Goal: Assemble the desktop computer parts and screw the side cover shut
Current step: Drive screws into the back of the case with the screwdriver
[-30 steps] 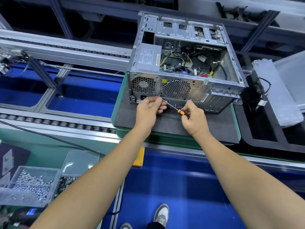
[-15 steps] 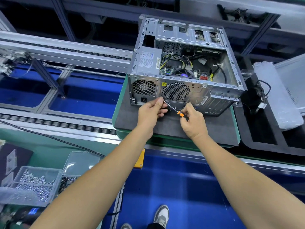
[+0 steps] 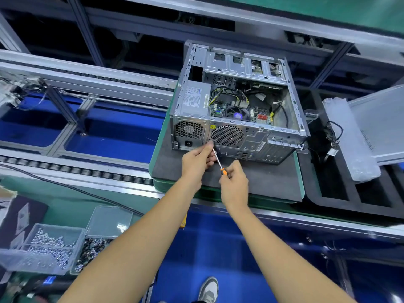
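Observation:
An open grey computer case (image 3: 238, 132) lies on its side on a dark mat (image 3: 262, 184), its back panel with two fan grilles facing me and its cables and board showing from above. My right hand (image 3: 235, 184) grips the orange-and-black handle of a thin screwdriver (image 3: 218, 161). The shaft points up-left to the back panel between the two grilles. My left hand (image 3: 197, 160) pinches the shaft near its tip, against the panel. The tip itself is hidden by my fingers.
The side cover (image 3: 380, 123) and a plastic-wrapped part (image 3: 349, 143) lie to the right over a black foam tray (image 3: 349, 193). Clear boxes of screws (image 3: 50, 248) sit at lower left. Conveyor rails (image 3: 87, 84) run to the left.
Both hands stay at the back panel with the screwdriver. The shaft now stands steeper, and my right hand has shifted slightly closer to the left one.

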`<state>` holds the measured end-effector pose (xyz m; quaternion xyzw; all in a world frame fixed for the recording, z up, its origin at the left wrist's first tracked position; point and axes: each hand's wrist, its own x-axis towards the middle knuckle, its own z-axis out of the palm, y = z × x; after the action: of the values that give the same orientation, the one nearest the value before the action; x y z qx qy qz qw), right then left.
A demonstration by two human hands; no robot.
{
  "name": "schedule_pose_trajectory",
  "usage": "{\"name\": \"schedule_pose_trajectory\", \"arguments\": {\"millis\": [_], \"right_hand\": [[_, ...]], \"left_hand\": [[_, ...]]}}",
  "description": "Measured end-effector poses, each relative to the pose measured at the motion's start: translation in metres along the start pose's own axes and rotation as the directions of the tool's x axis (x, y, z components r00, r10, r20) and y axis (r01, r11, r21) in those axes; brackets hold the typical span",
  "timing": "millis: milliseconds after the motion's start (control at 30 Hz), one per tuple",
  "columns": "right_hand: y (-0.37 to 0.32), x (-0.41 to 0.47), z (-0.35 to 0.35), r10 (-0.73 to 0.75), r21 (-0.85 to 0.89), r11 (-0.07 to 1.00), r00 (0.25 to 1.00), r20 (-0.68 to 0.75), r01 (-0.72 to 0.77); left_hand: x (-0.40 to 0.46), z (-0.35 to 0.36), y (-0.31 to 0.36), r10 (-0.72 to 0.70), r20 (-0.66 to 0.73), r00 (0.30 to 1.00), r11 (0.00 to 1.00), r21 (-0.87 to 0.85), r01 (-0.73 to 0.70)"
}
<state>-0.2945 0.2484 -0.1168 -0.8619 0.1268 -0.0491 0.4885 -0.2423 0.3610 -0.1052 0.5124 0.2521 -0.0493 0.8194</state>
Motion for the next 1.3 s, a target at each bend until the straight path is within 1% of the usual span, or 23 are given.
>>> {"name": "schedule_pose_trajectory", "arguments": {"millis": [67, 133, 200, 233, 300, 367, 467, 500, 533, 600, 700, 767, 867, 1000, 1200, 1300], "right_hand": [[-0.007, -0.006, 0.004, 0.069, 0.089, 0.994, 0.998, -0.004, -0.068], [-0.012, -0.01, 0.009, 0.12, 0.166, 0.979, 0.993, 0.02, -0.122], [-0.018, -0.013, 0.011, 0.188, 0.262, 0.945, 0.981, 0.055, -0.196], [-0.022, -0.014, 0.012, 0.237, 0.324, 0.912, 0.968, 0.086, -0.252], [-0.03, -0.018, 0.015, 0.343, 0.457, 0.802, 0.923, 0.175, -0.385], [-0.038, -0.023, 0.018, 0.414, 0.563, 0.666, 0.87, 0.267, -0.489], [-0.043, -0.029, 0.025, 0.447, 0.672, 0.481, 0.817, 0.365, -0.563], [-0.044, -0.03, 0.028, 0.453, 0.688, 0.447, 0.808, 0.377, -0.572], [-0.044, -0.031, 0.03, 0.456, 0.693, 0.441, 0.808, 0.374, -0.57], [-0.044, -0.03, 0.031, 0.459, 0.674, 0.489, 0.82, 0.341, -0.554], [-0.041, -0.028, 0.03, 0.452, 0.639, 0.551, 0.835, 0.312, -0.537], [-0.039, -0.028, 0.031, 0.449, 0.643, 0.548, 0.837, 0.314, -0.536], [-0.04, -0.03, 0.034, 0.445, 0.67, 0.512, 0.834, 0.328, -0.537], [-0.043, -0.033, 0.037, 0.436, 0.697, 0.488, 0.839, 0.326, -0.525], [-0.044, -0.032, 0.034, 0.449, 0.695, 0.501, 0.842, 0.301, -0.515], [-0.044, -0.032, 0.033, 0.437, 0.685, 0.524, 0.85, 0.294, -0.506]], "left_hand": [[0.001, -0.001, 0.002, -0.006, 0.002, 1.0, 0.998, 0.067, 0.006], [0.003, -0.003, 0.004, 0.019, 0.014, 1.0, 0.992, 0.126, -0.02], [0.004, -0.005, 0.006, 0.045, 0.025, 0.999, 0.984, 0.173, -0.049], [0.005, -0.006, 0.007, 0.054, 0.027, 0.998, 0.98, 0.193, -0.058], [0.006, -0.009, 0.01, 0.069, 0.035, 0.997, 0.969, 0.234, -0.075], [0.007, -0.012, 0.013, 0.077, 0.053, 0.996, 0.96, 0.265, -0.088], [0.009, -0.012, 0.015, 0.077, 0.073, 0.994, 0.949, 0.301, -0.095], [0.01, -0.011, 0.016, 0.078, 0.072, 0.994, 0.945, 0.313, -0.096], [0.011, -0.01, 0.016, 0.078, 0.066, 0.995, 0.94, 0.326, -0.095], [0.011, -0.01, 0.013, 0.077, 0.047, 0.996, 0.935, 0.342, -0.088], [0.01, -0.011, 0.007, 0.067, 0.035, 0.997, 0.961, 0.268, -0.074], [0.008, -0.01, 0.007, 0.064, 0.053, 0.997, 0.981, 0.182, -0.073], [0.005, -0.007, 0.009, 0.045, 0.067, 0.997, 0.99, 0.131, -0.054], [0.001, -0.01, 0.008, 0.037, 0.098, 0.994, 0.993, 0.112, -0.048], [0.001, -0.005, 0.008, 0.055, 0.089, 0.994, 0.987, 0.147, -0.068], [-0.001, -0.004, 0.007, 0.09, 0.069, 0.994, 0.983, 0.154, -0.099]]}}
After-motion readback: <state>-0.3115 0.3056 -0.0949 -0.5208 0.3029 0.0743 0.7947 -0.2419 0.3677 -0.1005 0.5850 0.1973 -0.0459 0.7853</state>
